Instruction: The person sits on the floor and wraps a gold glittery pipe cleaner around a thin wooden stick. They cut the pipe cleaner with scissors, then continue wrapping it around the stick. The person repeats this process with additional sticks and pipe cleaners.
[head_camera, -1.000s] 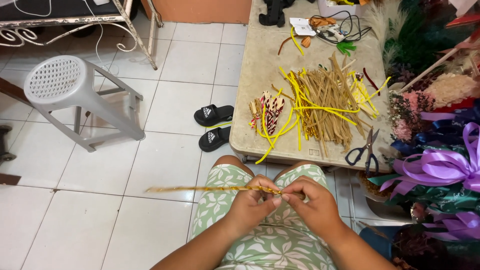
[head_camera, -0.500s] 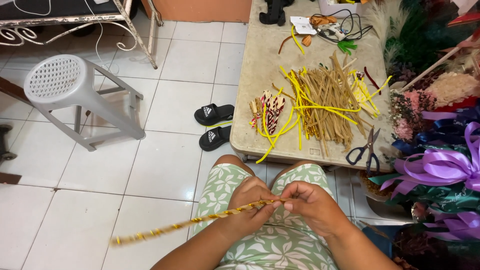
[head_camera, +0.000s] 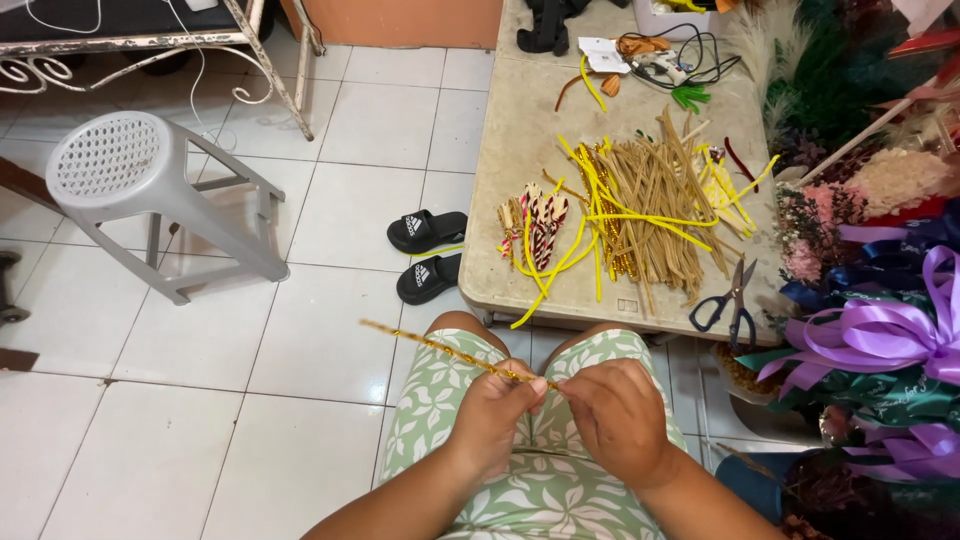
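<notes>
Here, label by label:

Left hand (head_camera: 495, 405): fingers pinched together on a thin gold stem (head_camera: 450, 354), gripping it at its near end, above the lap.

Right hand (head_camera: 620, 420): fingers curled shut, tips meeting the left hand's at that same end; whether they clamp the stem itself cannot be told.

Gold stem: runs from the pinch up and away to the left of the fingers, tilted, its far end free over the floor tiles.

Tabletop (head_camera: 530, 120): beyond the fingers, carrying a heap of tan sticks (head_camera: 660, 205) crossed by yellow stems (head_camera: 600, 225).

Scissors (head_camera: 728, 300): on the tabletop's near edge, ahead and right of the right hand.

Sandals (head_camera: 428, 250): black pair on the floor, ahead and left of the fingers.

Stool (head_camera: 150, 195): grey plastic, well apart to the left.

Purple ribbon bow (head_camera: 880, 335): right of the right hand.
</notes>
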